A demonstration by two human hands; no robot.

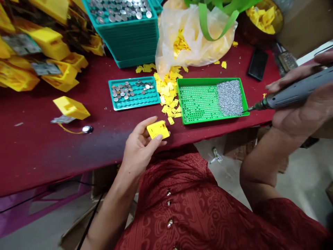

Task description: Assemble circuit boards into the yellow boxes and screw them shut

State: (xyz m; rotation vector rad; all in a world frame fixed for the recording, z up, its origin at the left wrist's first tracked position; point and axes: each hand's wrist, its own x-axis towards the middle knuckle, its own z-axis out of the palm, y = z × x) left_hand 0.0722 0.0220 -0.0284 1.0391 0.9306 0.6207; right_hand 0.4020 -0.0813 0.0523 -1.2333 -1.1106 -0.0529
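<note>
The left hand's (137,147) grip holds a small yellow case (156,130) by the front edge of the worktop (104,139). The right hand's (299,119) grip is wrapped around a grey screwdriver (288,92), its tip at the green tray's (208,120) front right corner, beside the screws (230,98).

No text, label, brand, number or sign can be read here.

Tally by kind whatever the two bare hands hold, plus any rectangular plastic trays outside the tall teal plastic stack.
Flat yellow plastic casing, in the left hand: 1
Grey cylindrical screwdriver, in the right hand: 1
Rectangular plastic trays, one bright green tray and one teal tray: 2
Total: 4
</note>
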